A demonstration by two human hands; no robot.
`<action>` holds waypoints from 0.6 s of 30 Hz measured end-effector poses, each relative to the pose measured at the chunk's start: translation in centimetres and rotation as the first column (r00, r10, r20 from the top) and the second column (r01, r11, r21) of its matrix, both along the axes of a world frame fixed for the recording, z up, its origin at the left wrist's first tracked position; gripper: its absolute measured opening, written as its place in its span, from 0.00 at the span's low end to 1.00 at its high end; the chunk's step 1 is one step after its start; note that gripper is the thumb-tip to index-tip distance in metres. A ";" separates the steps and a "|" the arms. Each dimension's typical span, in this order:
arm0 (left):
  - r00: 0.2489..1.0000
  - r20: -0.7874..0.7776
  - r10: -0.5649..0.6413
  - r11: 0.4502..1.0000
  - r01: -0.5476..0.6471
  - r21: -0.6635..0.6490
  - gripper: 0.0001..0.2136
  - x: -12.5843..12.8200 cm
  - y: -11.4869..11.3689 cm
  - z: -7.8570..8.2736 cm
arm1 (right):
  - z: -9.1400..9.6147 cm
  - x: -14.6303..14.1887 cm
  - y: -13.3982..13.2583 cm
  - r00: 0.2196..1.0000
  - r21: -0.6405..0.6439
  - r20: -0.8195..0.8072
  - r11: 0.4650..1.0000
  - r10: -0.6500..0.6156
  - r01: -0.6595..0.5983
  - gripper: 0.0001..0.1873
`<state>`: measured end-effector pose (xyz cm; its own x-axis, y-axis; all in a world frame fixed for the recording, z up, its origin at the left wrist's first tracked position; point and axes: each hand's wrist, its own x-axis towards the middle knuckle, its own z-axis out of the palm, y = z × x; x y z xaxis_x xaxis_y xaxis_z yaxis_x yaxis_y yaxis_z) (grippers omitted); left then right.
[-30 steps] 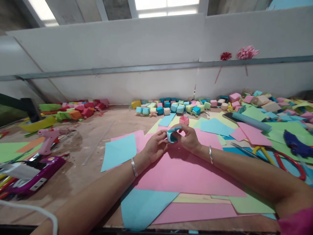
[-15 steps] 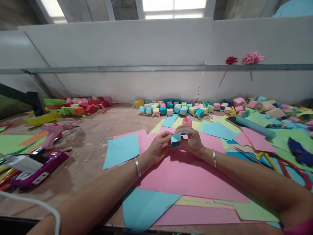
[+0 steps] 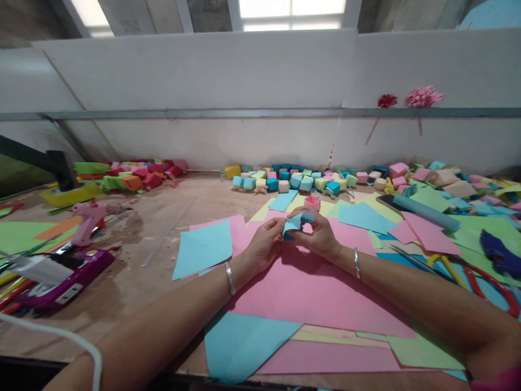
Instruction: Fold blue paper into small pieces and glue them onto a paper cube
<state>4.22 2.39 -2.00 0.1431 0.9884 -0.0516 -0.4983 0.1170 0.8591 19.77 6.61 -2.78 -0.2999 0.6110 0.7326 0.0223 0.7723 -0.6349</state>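
A small piece of blue paper (image 3: 291,227), bent into a curved, folded shape, is held between my two hands above a large pink sheet (image 3: 325,293). My left hand (image 3: 264,241) pinches its left edge between thumb and fingers. On the other side, my right hand (image 3: 319,236) grips it with thumb and fingers curled round it; part of the paper is hidden behind them. Just beyond my right hand sits a small open pink paper box (image 3: 312,203). A blue sheet (image 3: 205,243) lies left of my left hand.
Several small paper cubes (image 3: 284,186) line the wall. On the right are scissors with red handles (image 3: 494,290), a dark blue tool (image 3: 499,252) and a rolled blue paper (image 3: 427,212). At left stand a pink glue gun (image 3: 87,222), a purple power strip (image 3: 69,288) and yellow tape (image 3: 71,194).
The blue paper has turned slightly and its left part curves more in my fingers. Both hands stay in almost the same place, still holding it.
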 end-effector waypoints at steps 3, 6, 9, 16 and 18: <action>1.000 0.007 0.003 1.000 -0.003 0.006 0.11 0.0 0.1 -0.1 | 0.0 0.0 0.0 1.000 0.031 -0.003 0.999 0.009 -0.009 0.09; 0.999 0.030 -0.012 1.000 0.012 0.021 0.10 -0.1 0.3 -0.2 | -0.2 0.0 0.2 1.000 0.048 -0.013 0.999 -0.014 0.014 0.11; 0.998 0.046 -0.052 0.998 0.051 0.027 0.10 -0.2 0.4 -0.3 | -0.3 0.0 0.3 0.999 0.049 -0.022 0.998 -0.030 0.031 0.14; 0.997 0.011 -0.079 0.997 0.079 -0.007 0.13 -0.4 -0.1 -0.3 | -0.8 0.1 0.6 0.997 0.072 -0.031 0.995 -0.073 0.075 0.15; 0.997 0.003 -0.076 0.997 0.076 -0.018 0.13 -0.4 -0.1 -0.2 | -0.8 0.0 0.7 0.997 0.074 -0.024 0.994 -0.078 0.079 0.16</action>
